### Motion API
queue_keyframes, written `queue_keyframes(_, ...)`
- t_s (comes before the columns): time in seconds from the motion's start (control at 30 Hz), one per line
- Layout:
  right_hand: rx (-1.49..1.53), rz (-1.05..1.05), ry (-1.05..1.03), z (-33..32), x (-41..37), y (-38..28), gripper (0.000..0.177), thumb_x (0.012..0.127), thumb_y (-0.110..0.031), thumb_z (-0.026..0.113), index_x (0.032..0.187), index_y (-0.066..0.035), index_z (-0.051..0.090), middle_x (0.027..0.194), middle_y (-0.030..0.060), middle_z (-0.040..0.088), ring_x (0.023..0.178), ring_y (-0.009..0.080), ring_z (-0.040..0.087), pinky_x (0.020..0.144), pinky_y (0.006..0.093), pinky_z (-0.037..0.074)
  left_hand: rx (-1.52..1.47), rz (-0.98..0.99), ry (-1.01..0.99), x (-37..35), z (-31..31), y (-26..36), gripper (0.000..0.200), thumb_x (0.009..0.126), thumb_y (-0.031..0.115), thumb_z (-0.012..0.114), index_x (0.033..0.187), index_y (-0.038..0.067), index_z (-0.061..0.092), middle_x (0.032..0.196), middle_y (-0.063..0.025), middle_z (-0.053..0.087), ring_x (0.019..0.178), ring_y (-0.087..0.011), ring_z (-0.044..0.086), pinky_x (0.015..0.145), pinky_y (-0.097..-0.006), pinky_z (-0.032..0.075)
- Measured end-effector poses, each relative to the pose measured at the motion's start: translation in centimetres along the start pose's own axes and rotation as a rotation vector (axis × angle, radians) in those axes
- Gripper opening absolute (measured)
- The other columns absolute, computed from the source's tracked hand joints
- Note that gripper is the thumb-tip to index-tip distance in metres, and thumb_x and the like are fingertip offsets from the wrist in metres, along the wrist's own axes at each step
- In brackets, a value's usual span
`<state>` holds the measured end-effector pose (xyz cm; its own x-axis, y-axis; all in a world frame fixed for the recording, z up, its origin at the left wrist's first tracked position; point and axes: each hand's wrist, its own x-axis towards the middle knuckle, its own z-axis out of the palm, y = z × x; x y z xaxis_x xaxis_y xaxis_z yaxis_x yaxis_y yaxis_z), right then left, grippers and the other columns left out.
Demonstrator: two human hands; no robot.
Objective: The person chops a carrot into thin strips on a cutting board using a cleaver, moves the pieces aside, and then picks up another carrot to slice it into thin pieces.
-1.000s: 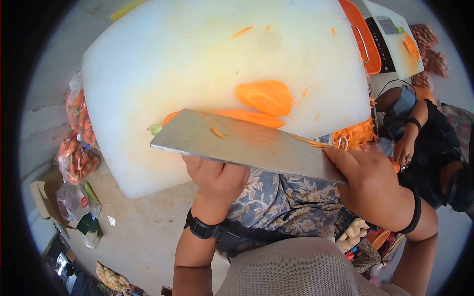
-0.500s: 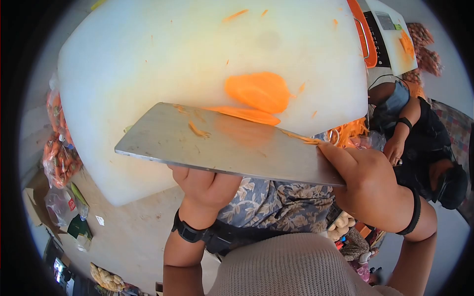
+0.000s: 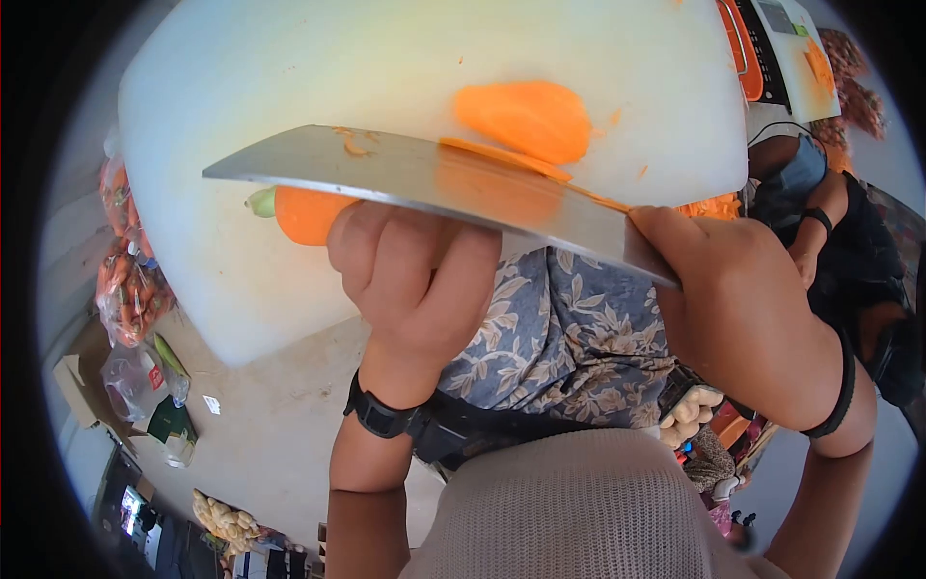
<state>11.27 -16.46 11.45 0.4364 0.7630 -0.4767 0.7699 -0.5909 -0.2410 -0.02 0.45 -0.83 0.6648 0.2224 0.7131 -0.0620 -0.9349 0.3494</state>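
My right hand (image 3: 728, 289) is wrapped round the near end of a wide cleaver (image 3: 386, 172), whose blade slants across the white cutting board (image 3: 260, 63). Curled fingers of my left hand (image 3: 415, 265) press on a peeled carrot (image 3: 307, 214) with a green stem end pointing left. Much of that carrot is hidden by the hand and blade. Beyond the blade, a flat carrot slice (image 3: 526, 118) lies on the board. A thinner slice (image 3: 511, 159) runs along the blade's far edge, and small shreds cling to the metal.
Bags of carrots (image 3: 130, 294) stand on the floor at the left. A cardboard box (image 3: 85, 386) is below them. At the right, another person (image 3: 820, 232) sits near shredded carrot (image 3: 712, 207) and an orange container (image 3: 741, 48). A second board (image 3: 805, 82) lies beyond.
The cleaver has shifted up in view and its blade stands more steeply. More of the left hand and the stem end of the carrot now show. The board and slices appear higher.
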Motion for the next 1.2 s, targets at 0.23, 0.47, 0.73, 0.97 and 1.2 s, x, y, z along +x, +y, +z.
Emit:
queue_keyframes(0.23,0.108,-0.015,0.102,0.6,0.8,-0.4,0.024,0.07,0.006,0.062,0.093,-0.001,0.061,0.064,0.0186,0.058,0.062,0.0375,0.061,0.059,0.043,0.048,-0.002,-0.002,0.002,-0.1,0.2,-0.1,0.016,0.065,0.005,0.069,0.08,0.01,0.067,0.089,-0.0032,0.061,0.083,-0.0234,0.055,0.065,-0.0331,0.04)
queue_keyframes(0.47,0.114,-0.148,0.293,2.7,1.7,0.8,0.014,0.075,-0.003,0.062,0.089,-0.002,0.062,0.066,0.0165,0.062,0.064,0.0358,0.063,0.06,0.0447,0.05,0.012,0.002,-0.016,0.4,0.1,0.1,0.021,0.065,0.003,0.073,0.086,0.007,0.069,0.088,-0.0036,0.061,0.082,-0.0238,0.056,0.068,-0.0349,0.039)
queue_keyframes(0.73,0.054,-0.175,0.299,3.8,4.3,-0.3,0.013,0.075,-0.003,0.059,0.087,0.001,0.06,0.066,0.0188,0.063,0.065,0.0363,0.064,0.06,0.0449,0.05,-0.059,-0.022,-0.051,0.1,-0.1,0.1,0.023,0.067,0.003,0.073,0.09,0.006,0.07,0.092,-0.0035,0.062,0.085,-0.0245,0.057,0.072,-0.037,0.041)
queue_keyframes(0.97,0.122,-0.072,0.297,4.5,3.4,-0.3,0.01,0.075,-0.005,0.06,0.084,0.001,0.062,0.069,0.0183,0.064,0.066,0.0362,0.065,0.059,0.0446,0.051,-0.02,-0.001,-0.039,-0.3,-0.2,-0.1,0.018,0.072,0.006,0.07,0.089,0.007,0.07,0.095,-0.0042,0.062,0.088,-0.0255,0.058,0.075,-0.0385,0.043)
queue_keyframes(1.2,0.12,-0.166,0.321,3.1,2.8,1.5,0.008,0.077,-0.007,0.061,0.08,0.0,0.059,0.065,0.0196,0.062,0.063,0.0368,0.063,0.059,0.0445,0.05,-0.019,0.04,-0.014,0.4,0.0,-0.3,0.016,0.072,0.006,0.072,0.088,0.007,0.071,0.091,-0.0028,0.063,0.087,-0.0217,0.06,0.073,-0.0359,0.045)
